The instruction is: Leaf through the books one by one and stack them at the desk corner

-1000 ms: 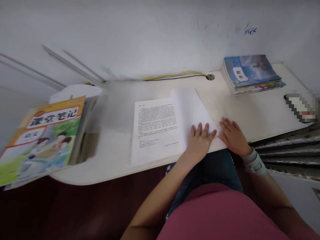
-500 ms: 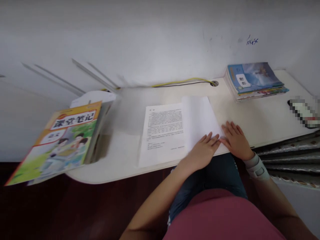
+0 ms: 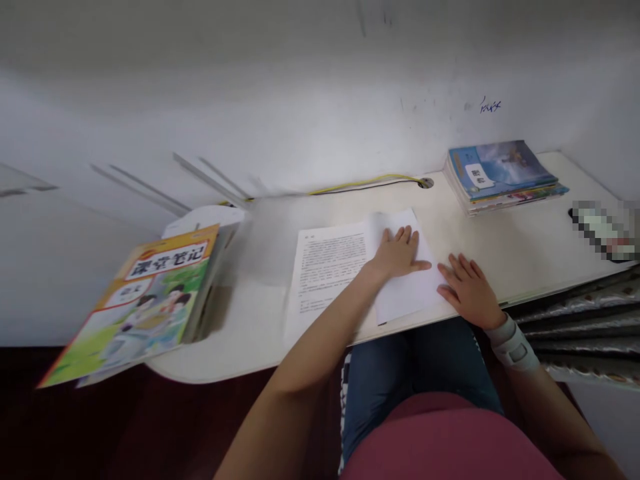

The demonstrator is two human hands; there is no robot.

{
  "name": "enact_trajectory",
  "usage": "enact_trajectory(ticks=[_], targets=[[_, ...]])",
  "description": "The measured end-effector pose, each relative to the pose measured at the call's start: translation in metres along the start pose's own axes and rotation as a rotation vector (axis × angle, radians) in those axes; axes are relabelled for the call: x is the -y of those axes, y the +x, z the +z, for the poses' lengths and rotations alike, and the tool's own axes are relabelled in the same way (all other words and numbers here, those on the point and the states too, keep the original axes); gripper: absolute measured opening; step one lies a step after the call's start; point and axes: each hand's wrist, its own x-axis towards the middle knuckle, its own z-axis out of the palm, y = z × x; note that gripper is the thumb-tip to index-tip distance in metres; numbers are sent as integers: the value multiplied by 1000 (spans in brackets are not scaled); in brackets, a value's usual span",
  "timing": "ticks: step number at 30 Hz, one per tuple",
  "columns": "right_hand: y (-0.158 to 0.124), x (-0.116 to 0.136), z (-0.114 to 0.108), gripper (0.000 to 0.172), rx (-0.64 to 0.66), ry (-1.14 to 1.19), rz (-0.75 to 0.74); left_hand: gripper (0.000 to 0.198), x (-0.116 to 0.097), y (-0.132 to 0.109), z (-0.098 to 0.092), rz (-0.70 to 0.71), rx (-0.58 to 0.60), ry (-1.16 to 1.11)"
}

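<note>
Sitting at a pale worktop (image 3: 500, 253) pushed against a white wall, looking down at two bare hands.

Pressing the left hand (image 3: 397, 250) palm down on the far half of a blank page (image 3: 407, 297), fingers straight and pointing toward the far right corner. Lying flat and released, grasping nothing.

Resting the right hand (image 3: 467, 290) open and palm down on the bare worktop just beside the blank page, at its right edge. Fingertips touching that edge or stopping just short of it, hard to tell which. Also grasping nothing. Wearing a pale strap (image 3: 513, 340) on the right wrist.

Lying with its long side running from the far edge of the worktop toward the near edge, tilting slightly: the blank page. Sitting directly under the left hand, so closer to the left hand than to the right. Stretching on bare from the left hand down to the near edge.

Lying to the left of the left hand and meeting the blank page along a fold: a printed page (image 3: 327, 263). Crossing over its near right corner with the left forearm.

Sitting well apart from both hands:
- a stack of books (image 3: 500, 177) at the far right corner
- a colourful workbook (image 3: 145, 293) hanging over the left end
- a yellow cable (image 3: 360, 183) trailing along the far edge
</note>
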Motion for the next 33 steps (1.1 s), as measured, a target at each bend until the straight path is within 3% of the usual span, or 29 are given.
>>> enact_trajectory(ticks=[7,12,16,19,22,26,33], targets=[[-1,2,2,52,-6,-16,-2,94,-5,-7,9,21,-16,-18],[8,-4,-9,49,51,2,-2,87,7,-3,9,73,-63,-11],[63,-20,-14,52,141,21,-47,79,18,0,8,160,-106,-21],[115,-30,-4,54,220,36,-48,74,22,1,7,191,-138,-31],[144,-33,12,53,276,65,-15,60,26,5,5,181,-158,-24],[144,-33,26,53,196,44,-2,48,32,20,3,179,-186,13],[139,-34,31,56,126,58,-8,69,33,37,5,87,-235,15]])
